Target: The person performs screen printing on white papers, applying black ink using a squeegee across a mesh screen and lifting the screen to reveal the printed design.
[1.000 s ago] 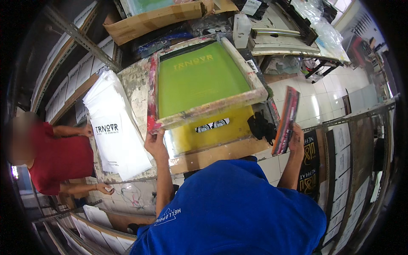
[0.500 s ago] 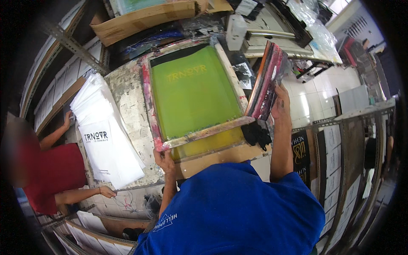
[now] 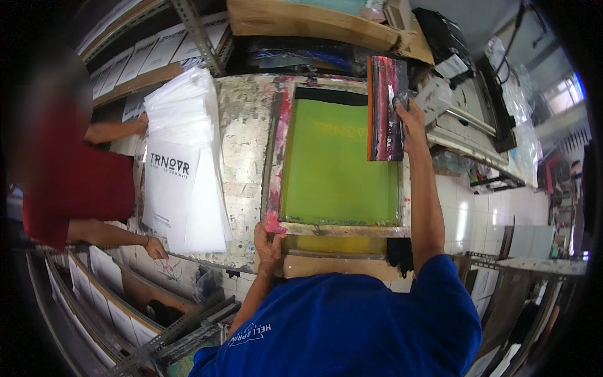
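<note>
Centre of the frame: the wooden-framed printing screen with its yellow-green mesh (image 3: 339,166) lies flat on the paint-splashed, whitish work surface (image 3: 242,144). The person's left hand (image 3: 269,242) is at the frame's lower left corner, just below centre, fingers curled around the pink-stained wood there and gripping it. Up at the upper right of the screen, the right hand (image 3: 411,119) holds the long squeegee with its ink-smeared red and dark blade (image 3: 385,108); the fingers wrap around its right edge, thumb side hidden behind it. The squeegee stands on end over the top right part of the mesh, tilted only slightly. Whether its lower edge touches the mesh cannot be told.

To the left of the screen, a fanned stack of white printed sheets (image 3: 182,169) lies on the same surface, well apart from the frame. At the far left, a second person in a red shirt (image 3: 75,182) has one hand (image 3: 142,123) on the stack's upper edge and another hand (image 3: 156,249) near its lower corner. A wooden board (image 3: 308,22) runs along the top of the frame.
</note>
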Action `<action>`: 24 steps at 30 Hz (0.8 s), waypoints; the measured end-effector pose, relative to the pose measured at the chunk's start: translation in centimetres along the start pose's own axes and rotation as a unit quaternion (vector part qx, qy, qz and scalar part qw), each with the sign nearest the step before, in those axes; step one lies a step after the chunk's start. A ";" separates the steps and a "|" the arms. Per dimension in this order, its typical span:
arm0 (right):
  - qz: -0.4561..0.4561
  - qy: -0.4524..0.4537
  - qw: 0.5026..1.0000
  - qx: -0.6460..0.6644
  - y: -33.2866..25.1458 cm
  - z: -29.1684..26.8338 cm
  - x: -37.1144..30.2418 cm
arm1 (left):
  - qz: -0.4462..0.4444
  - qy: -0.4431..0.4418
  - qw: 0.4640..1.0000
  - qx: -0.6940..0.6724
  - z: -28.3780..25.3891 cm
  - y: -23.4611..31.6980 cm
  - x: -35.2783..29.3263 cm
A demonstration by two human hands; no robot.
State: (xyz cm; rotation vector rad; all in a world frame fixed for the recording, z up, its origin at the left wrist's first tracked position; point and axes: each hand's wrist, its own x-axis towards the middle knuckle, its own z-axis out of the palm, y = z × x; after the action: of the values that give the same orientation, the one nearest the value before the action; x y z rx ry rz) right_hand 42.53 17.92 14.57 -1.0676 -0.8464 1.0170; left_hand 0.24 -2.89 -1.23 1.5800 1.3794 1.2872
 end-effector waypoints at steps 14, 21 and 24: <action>-0.134 -0.082 0.783 -0.601 3.1 7.4 10.2 | -0.026 0.000 0.998 0.063 -0.4 0.1 -0.2; -0.156 -0.138 0.720 -0.662 8.7 7.8 11.6 | -0.022 -0.005 0.997 0.068 -0.3 0.4 0.2; -0.203 -0.144 0.697 -0.672 11.1 7.4 11.9 | -0.023 -0.003 0.998 0.066 -0.2 0.3 0.2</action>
State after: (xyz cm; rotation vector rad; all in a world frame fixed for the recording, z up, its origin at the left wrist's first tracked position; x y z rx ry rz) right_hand 36.85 32.92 6.75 -1.7856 -2.1300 -0.0103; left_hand 0.12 -2.75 -0.80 1.6268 1.5149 1.1838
